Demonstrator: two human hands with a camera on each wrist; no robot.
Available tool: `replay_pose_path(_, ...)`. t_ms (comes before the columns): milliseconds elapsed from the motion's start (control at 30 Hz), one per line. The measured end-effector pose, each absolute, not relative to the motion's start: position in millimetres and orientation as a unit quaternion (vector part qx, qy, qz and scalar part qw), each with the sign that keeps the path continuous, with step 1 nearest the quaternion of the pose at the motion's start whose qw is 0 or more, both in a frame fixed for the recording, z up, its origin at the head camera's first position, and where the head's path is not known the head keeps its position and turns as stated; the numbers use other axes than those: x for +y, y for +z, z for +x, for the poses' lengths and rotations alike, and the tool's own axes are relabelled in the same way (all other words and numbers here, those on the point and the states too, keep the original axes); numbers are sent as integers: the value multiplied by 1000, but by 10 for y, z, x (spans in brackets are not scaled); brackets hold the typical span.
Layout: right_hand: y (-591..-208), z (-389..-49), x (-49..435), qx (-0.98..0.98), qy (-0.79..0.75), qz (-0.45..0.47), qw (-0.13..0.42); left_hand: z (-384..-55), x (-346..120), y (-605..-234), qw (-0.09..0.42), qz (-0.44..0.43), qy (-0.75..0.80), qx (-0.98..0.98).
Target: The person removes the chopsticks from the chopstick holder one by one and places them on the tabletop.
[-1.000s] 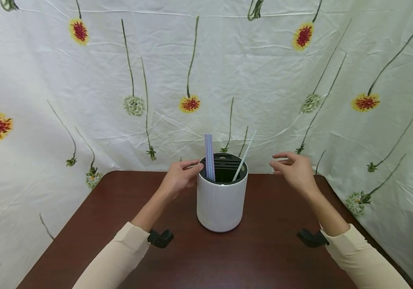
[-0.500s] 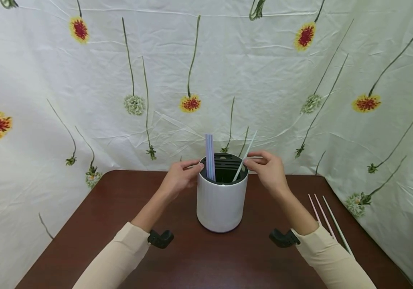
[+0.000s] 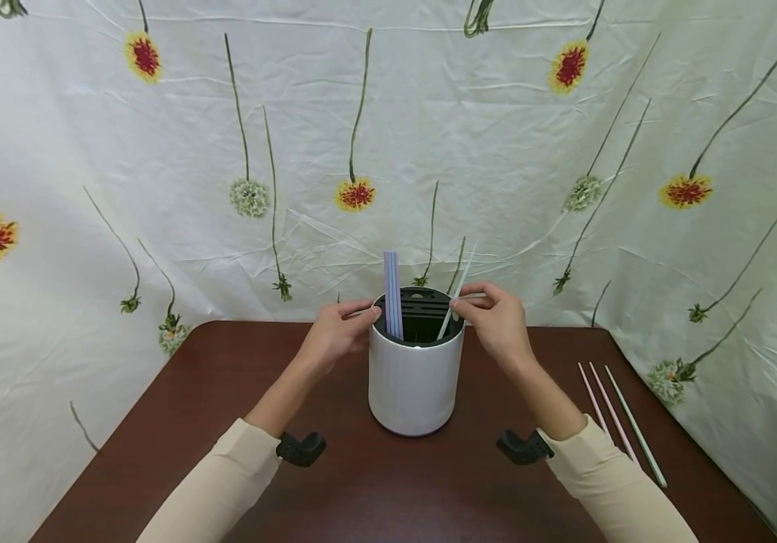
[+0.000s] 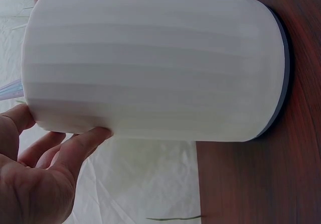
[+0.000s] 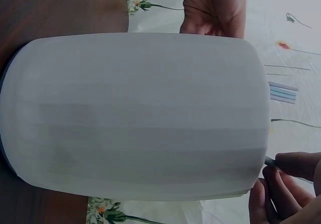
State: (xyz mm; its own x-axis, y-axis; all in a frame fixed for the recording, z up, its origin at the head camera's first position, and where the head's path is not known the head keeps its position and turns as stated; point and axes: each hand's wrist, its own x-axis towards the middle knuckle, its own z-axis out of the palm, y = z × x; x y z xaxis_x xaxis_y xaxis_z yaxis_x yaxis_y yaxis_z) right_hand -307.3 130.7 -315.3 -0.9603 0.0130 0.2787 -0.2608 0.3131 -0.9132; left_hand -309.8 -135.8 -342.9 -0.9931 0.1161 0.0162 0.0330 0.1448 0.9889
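Note:
A white utensil holder with a slotted black top stands upright on the table. My left hand holds it at the left of the rim; in the left wrist view the thumb is by the rim and the fingers touch the side. Several purple and blue chopsticks lean together in its left part. A pale green chopstick slants up from the right part, its lower end hidden inside. My right hand pinches this one between thumb and finger just above the rim.
To the right on the dark wooden table lie two pink chopsticks and a green chopstick, partly behind the right sleeve. A white floral cloth hangs behind the table and at both sides.
My right hand has come left to the holder and taken hold of the pale green chopstick, which has shifted slightly left. The chopsticks on the table have come into sight. My left hand stays put.

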Motion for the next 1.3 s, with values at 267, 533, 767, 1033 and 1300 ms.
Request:
replay_pose_path(267, -2858, -3040, 1352, -777, 597, 89, 176, -3094, -1364, -3434, 38, 49, 656, 752)
replay_pose_path(533, -2479, -2976, 1511, -711, 650, 120, 241, -3101, -1368, -3431, 38, 50, 655, 753)
replay_pose_path(767, -2301, -2911, 1721, -673, 678, 127, 266, -3098, -1367, -3432, 38, 52, 654, 753)
replay_pose_path(1033, -2486, -2900, 2085, -685, 674, 113, 253, -3107, -1375, -3437, 39, 51, 651, 757)
replay_pose_path(1300, -2823, -2878, 2493, -708, 661, 59, 240, -3103, -1358, -3405, 40, 49, 650, 757)
